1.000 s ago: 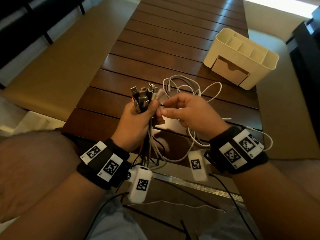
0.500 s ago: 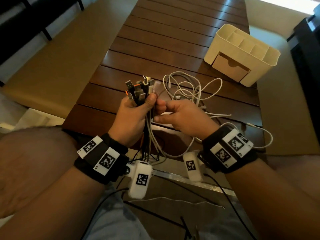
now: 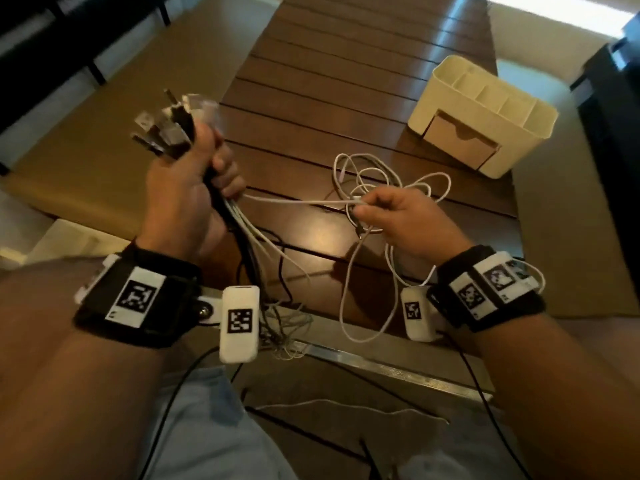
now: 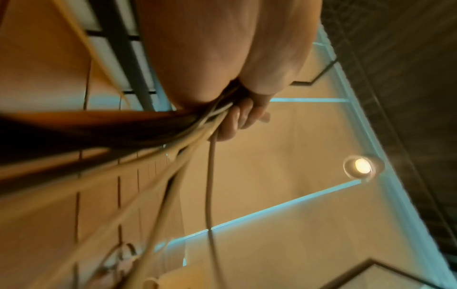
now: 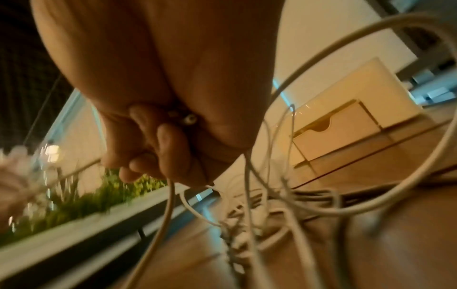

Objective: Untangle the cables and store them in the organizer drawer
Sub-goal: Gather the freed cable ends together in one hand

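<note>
My left hand (image 3: 194, 188) grips a bundle of black and white cables (image 3: 239, 223), raised at the left, with the USB plug ends (image 3: 166, 129) fanned out above the fist. In the left wrist view my left hand (image 4: 237, 109) has its fingers curled round the cable bundle (image 4: 197, 136). My right hand (image 3: 391, 209) pinches a white cable (image 3: 298, 201) stretched taut between the two hands. Loops of white cable (image 3: 391, 174) lie on the table beyond it. In the right wrist view my right hand (image 5: 158, 140) holds the white cable (image 5: 168, 199). The cream organizer (image 3: 485, 112) stands at the far right, its drawer (image 3: 460, 140) closed.
The dark slatted wooden table (image 3: 346, 81) runs away from me, with a metal strip (image 3: 381, 365) along its near edge. Tan benches (image 3: 121, 98) flank it on both sides. Loose cable ends (image 3: 284, 327) dangle over the near edge above my lap.
My hands have pulled apart: the left lifted up and left with the bundle, the right moved right, drawing one white cable taut between them.
</note>
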The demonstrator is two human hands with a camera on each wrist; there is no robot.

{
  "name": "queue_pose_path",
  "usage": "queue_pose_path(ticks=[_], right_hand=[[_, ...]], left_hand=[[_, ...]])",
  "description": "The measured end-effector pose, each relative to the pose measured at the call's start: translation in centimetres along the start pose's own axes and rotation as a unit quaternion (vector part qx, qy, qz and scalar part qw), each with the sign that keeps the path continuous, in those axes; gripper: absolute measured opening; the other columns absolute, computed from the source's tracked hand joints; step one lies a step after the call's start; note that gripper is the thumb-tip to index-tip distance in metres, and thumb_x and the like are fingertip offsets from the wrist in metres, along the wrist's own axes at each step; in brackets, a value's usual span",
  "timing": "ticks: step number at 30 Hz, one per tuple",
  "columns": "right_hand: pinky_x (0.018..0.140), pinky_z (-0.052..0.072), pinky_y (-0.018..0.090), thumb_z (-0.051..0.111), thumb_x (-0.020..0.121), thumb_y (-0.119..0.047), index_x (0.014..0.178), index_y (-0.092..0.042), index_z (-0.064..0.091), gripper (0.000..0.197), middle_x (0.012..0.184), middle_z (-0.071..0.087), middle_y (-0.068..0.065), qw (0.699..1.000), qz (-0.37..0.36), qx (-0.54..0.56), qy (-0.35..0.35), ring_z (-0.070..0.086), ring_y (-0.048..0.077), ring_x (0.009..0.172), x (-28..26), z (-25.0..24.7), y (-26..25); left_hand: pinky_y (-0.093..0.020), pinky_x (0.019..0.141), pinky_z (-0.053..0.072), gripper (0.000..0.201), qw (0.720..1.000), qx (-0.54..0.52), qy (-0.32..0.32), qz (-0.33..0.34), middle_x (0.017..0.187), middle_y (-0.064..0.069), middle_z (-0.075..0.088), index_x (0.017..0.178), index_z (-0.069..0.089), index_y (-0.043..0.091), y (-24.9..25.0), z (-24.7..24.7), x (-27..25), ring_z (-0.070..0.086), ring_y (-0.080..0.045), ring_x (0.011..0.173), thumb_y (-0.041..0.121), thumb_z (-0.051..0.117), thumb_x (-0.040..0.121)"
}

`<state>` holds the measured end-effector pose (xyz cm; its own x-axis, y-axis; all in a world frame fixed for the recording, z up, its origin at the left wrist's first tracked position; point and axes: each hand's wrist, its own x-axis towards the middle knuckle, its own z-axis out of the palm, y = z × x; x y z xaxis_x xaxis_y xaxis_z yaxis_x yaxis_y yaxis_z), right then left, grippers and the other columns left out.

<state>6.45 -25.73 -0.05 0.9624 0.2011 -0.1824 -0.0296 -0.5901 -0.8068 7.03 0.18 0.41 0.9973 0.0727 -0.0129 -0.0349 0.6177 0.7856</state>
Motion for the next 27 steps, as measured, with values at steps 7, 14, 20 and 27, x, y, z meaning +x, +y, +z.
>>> queue_pose_path(ticks=[7, 14, 20, 27], right_hand=[[0.068, 0.051, 0.022, 0.065, 0.094, -0.031, 0.098, -0.028, 0.076, 0.012, 0.090, 0.073, -0.008, 0.997, -0.072, -0.006, 0.015, 0.065, 0.006, 0.079, -1.0, 0.7, -3.7], [0.066, 0.045, 0.019, 0.068, 0.092, -0.029, 0.092, -0.020, 0.075, 0.012, 0.084, 0.070, -0.001, 0.994, -0.094, 0.001, 0.046, 0.061, 0.010, 0.076, -1.0, 0.9, -3.6], [0.046, 0.038, 0.020, 0.058, 0.098, -0.035, 0.092, -0.022, 0.072, 0.020, 0.063, 0.056, -0.011, 0.997, 0.004, 0.071, -0.023, 0.044, 0.009, 0.051, -0.4, 0.1, -1.6], [0.050, 0.033, 0.018, 0.066, 0.093, -0.030, 0.089, -0.025, 0.076, 0.012, 0.055, 0.056, -0.016, 0.997, -0.009, 0.074, 0.021, 0.045, 0.001, 0.047, -1.1, -3.2, -2.7]], left_hand=[[-0.023, 0.054, 0.040, 0.017, 0.959, 0.267, -0.091, -0.017, 0.065, 0.010, 0.054, 0.083, 0.065, 0.018, -3.7, 2.1, -3.2, 0.046, -0.007, 0.057, 0.020, 0.082, 0.080], [-0.021, 0.048, 0.035, 0.009, 0.942, 0.305, -0.142, -0.014, 0.053, 0.013, 0.050, 0.097, 0.073, 0.010, -3.4, 2.4, -3.5, 0.041, -0.003, 0.047, 0.009, 0.065, 0.093], [-0.024, 0.045, 0.036, 0.019, 0.984, 0.177, 0.005, 0.011, 0.053, 0.008, 0.043, 0.077, 0.062, 0.019, -1.6, 0.7, -1.6, 0.037, -0.009, 0.044, 0.009, 0.066, 0.092], [-0.025, 0.046, 0.025, 0.016, 0.961, 0.222, -0.116, -0.117, 0.061, -0.001, 0.028, 0.088, 0.057, 0.005, -2.5, -0.4, -1.5, 0.023, -0.013, 0.050, 0.018, 0.060, 0.097]])
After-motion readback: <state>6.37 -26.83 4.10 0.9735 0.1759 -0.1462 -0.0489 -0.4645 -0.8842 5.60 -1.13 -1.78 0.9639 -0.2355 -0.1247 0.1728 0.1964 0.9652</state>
